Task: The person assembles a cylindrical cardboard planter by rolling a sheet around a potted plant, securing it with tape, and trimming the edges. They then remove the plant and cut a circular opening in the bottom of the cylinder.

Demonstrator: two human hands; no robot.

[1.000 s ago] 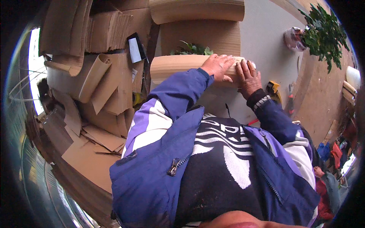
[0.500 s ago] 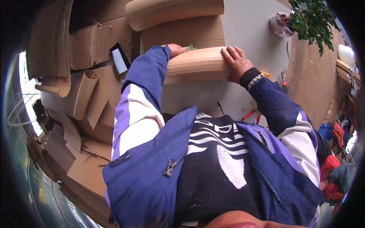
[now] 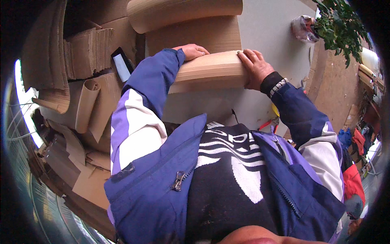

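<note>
Cardboard sheet, tan and curved into a shallow roll, held level over a grey table, between both hands at chest height. Left hand laid over the sheet's upper left edge, fingers flat on the top surface, thumb hidden behind the rim; pressing rather than clenched. Right hand clasped round the sheet's right end, fingers spread over the top, palm against the edge. Beaded wristband on the right wrist, just below a dark cuff. Blue, white and lilac jacket sleeves running from both hands back to the lower edge.

Beyond the sheet: second flat corrugated piece lying on the table, touching or just behind the held one; cannot tell which. Larger curved cardboard roll farther out, near the top edge. To the left: stack of corrugated cardboard, a small rolled cardboard tube, and a dark phone with lit screen propped among them. To the right: crumpled clear wrapper on the table corner, beside a green leafy plant. Red-handled tool near the table's near edge, partly hidden.
</note>
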